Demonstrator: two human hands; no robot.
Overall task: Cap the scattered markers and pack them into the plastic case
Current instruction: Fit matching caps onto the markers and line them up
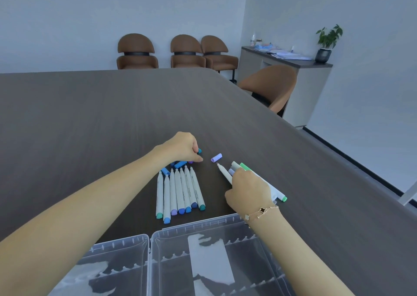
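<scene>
Several uncapped white markers (180, 191) lie side by side on the dark table (90, 119), tips pointing away from me. Just beyond their tips sit loose blue caps (179, 164). My left hand (181, 148) hovers over those caps and pinches a teal-blue cap (199, 151). A lilac cap (216, 157) lies alone to the right. My right hand (249, 191) grips an uncapped white marker (224, 173), its tip near the lilac cap. Capped markers, grey, lilac and green (244, 166), lie under that hand. The clear plastic case (158, 246) lies open at the near edge.
A white paper insert (212, 259) lies inside the open case. Brown chairs (187, 52) stand along the far wall, and another chair (270, 86) stands at the table's right edge. A sideboard with a potted plant (327, 41) stands at the right.
</scene>
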